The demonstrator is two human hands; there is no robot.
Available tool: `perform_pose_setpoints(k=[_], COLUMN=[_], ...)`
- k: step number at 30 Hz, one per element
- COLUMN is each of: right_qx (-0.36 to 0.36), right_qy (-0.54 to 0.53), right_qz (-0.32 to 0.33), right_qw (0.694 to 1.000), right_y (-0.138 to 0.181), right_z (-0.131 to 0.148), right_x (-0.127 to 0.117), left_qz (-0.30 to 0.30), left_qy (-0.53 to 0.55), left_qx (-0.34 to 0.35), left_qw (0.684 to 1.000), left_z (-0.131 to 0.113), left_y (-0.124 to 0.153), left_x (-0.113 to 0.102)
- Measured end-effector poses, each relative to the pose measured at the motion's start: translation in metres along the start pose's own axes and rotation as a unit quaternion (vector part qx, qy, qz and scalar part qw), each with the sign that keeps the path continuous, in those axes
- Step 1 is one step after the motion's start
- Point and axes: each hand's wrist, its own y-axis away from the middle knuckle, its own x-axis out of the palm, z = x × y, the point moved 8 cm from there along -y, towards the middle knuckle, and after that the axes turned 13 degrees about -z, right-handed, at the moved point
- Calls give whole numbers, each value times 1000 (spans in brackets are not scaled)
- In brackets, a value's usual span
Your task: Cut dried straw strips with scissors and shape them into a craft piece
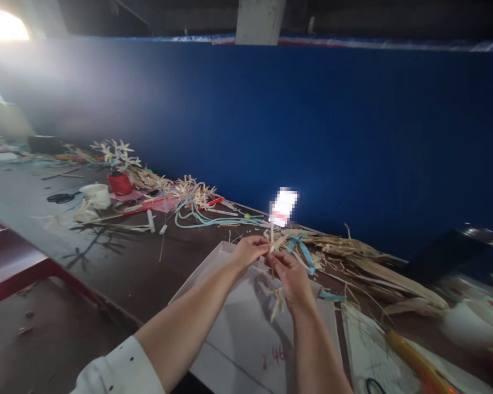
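My left hand (252, 253) and my right hand (291, 276) meet fingertip to fingertip above a white box lid or board (246, 339). Both pinch a pale thin stem (271, 234), which rises from between the fingers. Just below the right fingers is a pale straw-like flower (277, 303); whether it is joined to the stem I cannot tell. The fingers hide the place where they grip. Behind them leans a bright, blurred-out phone-like screen (284, 207).
Dry husks (361, 251) and a blue ribbon (306, 254) lie to the right. Leftward are pale straw flowers (193, 189), light blue cords (213, 221), a white cup (96, 195), scissors (61, 197) and a red stool (20, 262). A yellow tool (414, 358) lies front right.
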Motion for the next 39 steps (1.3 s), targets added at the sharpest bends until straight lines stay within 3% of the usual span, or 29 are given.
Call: perform_pose_setpoints(k=[2,4,6,10,14,17,22,27,29,34,37,39], right_qx=[-6,-1,18,52,47,43,23,46,52,48,22,2], right_qy=[-4,-34,-71,-135,-130,-124,-126,-110,-105,-102,-87,-73], right_qz=[-36,-98,-148,-154,-158,-165,-166,-166,-168,-182,-197,-207], right_qw=[999,995,986,977,978,978,978,979,979,977,976,976], right_y=[-3,-6,-7,-6,-3,-3,-4,-4,-4,-4,-5,-6], right_z=[2,4,2,0,2,3,4,-2,-3,-4,-3,-1], right_x=[-7,-20,-32,-36,-36,-37,-36,-33,-32,-35,-38,-41], left_qz=[-33,-116,-165,-217,-223,-266,-336,-290,-298,-335,-388,-381], left_qy=[-65,-125,-156,-211,-222,-229,-200,-230,-242,-193,-218,-277], left_qx=[48,119,141,186,266,308,286,349,365,297,289,278], left_qw=[996,978,964,935,911,884,875,861,848,873,848,837], left_z=[-7,-21,-28,-38,-49,-56,-57,-66,-68,-59,-63,-63], left_y=[-2,-3,-5,-1,10,13,12,24,26,10,10,9], left_x=[-12,-33,-49,-60,-52,-59,-80,-59,-57,-83,-98,-97])
